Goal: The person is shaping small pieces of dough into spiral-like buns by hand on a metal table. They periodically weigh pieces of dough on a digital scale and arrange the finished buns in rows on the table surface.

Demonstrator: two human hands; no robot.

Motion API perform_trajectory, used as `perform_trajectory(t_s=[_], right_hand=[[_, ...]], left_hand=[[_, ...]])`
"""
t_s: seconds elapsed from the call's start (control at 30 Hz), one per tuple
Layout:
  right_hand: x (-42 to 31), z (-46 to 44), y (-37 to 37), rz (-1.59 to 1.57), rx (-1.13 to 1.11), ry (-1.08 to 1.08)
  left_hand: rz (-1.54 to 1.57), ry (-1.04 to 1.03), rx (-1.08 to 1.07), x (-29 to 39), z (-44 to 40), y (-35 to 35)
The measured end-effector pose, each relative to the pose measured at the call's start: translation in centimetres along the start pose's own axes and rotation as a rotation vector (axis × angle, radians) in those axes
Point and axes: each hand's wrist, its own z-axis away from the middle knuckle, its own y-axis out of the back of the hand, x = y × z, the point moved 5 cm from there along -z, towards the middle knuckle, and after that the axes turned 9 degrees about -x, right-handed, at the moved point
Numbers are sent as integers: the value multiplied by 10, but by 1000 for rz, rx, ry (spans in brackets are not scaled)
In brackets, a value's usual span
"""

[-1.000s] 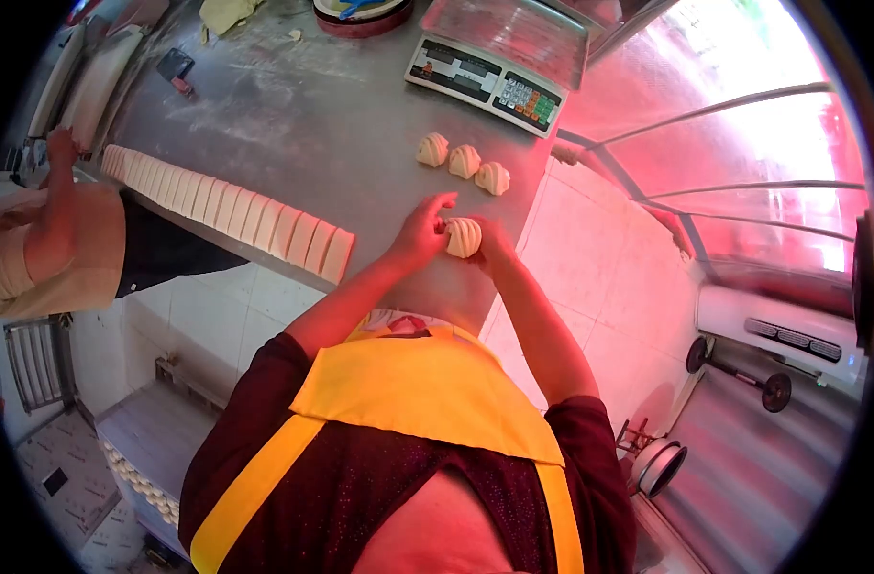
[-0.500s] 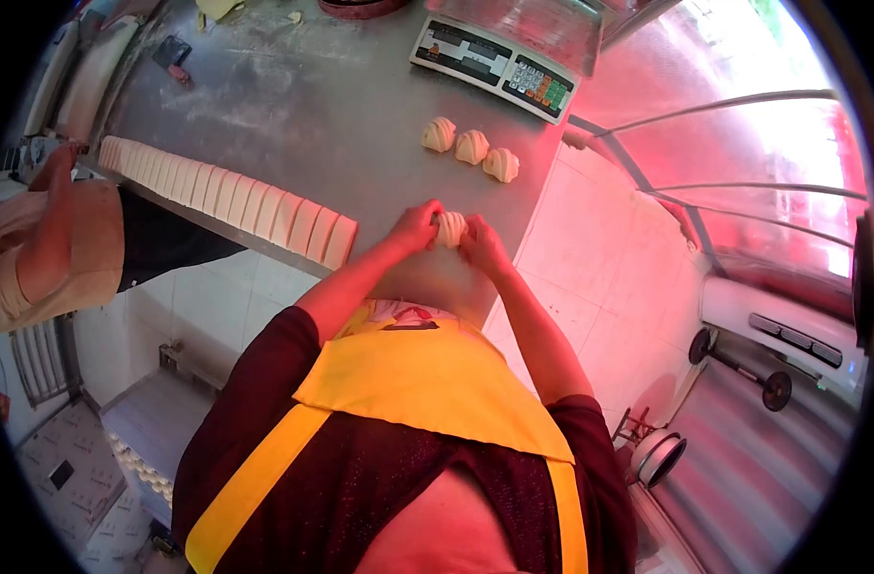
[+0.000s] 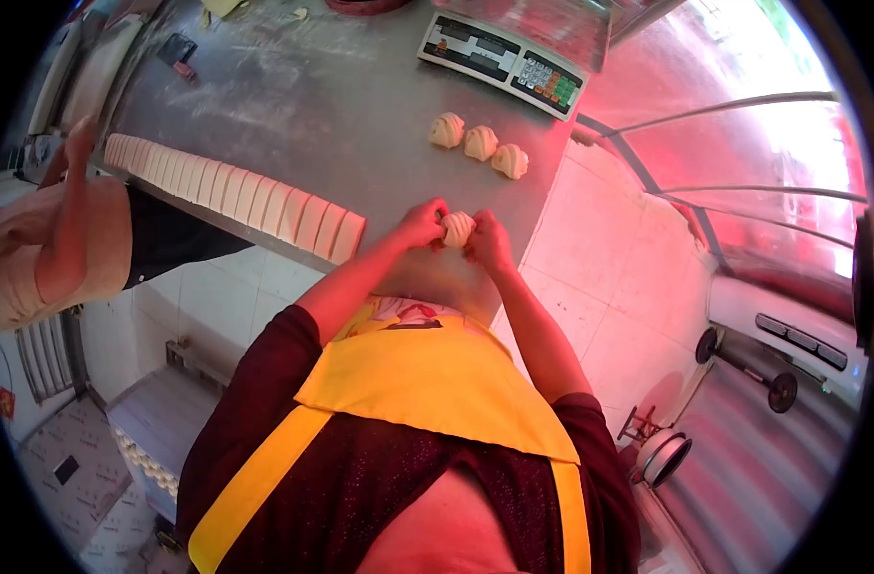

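Between my two hands is a ridged, twisted dough roll, held over the near right part of the metal table. My left hand grips its left side with the fingers curled in. On its right side, my right hand closes on it with bent fingers. Beyond my hands, three shaped dough rolls sit in a slanting row on the table. To the left, a long row of cut dough slices lies along the table's near edge.
A digital scale stands at the table's far right. On the left, another person stands at the table edge by a pale machine. A small dark object lies at the far left. Glazed panels rise on the right.
The dough roll has turned and tilted between my hands, its ridges now slanting. The view has shifted slightly. The other person's hands have moved a little.
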Motion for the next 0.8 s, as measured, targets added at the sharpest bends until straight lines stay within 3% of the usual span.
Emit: perform_trajectory(t_s=[0.1, 0.2, 0.27, 0.37, 0.4, 0.47, 0.5, 0.57, 0.6, 0.7, 0.8], right_hand=[[-3, -1, 6, 116, -50, 207], [0, -1, 6, 28, -96, 90], [-6, 4, 5, 166, -42, 145], [-3, -5, 2, 489, 153, 332], [-9, -4, 2, 618, 236, 413], [-5, -9, 2, 613, 122, 293], [-8, -9, 2, 609, 68, 235], [-27, 5, -2, -156, -155, 14], [-40, 11, -8, -539, -268, -105], [-71, 22, -12, -543, -276, 0], [-58, 9, -18, -516, -255, -48]], left_hand=[[22, 99, -10, 9, 5, 1], [-140, 89, 125, 11, 9, -5], [-222, 86, 163, 10, 11, -4], [-504, -167, 312, -10, -5, -3], [-487, -111, 273, -11, -7, -3], [-456, -3, 203, -9, -10, -2], [-300, 11, 153, -7, -5, 2], [15, 32, 50, -2, 8, 19], [35, -29, 186, -6, 8, 46], [25, -91, 434, 0, -8, 134], [-337, -228, 508, 29, -59, 179]])
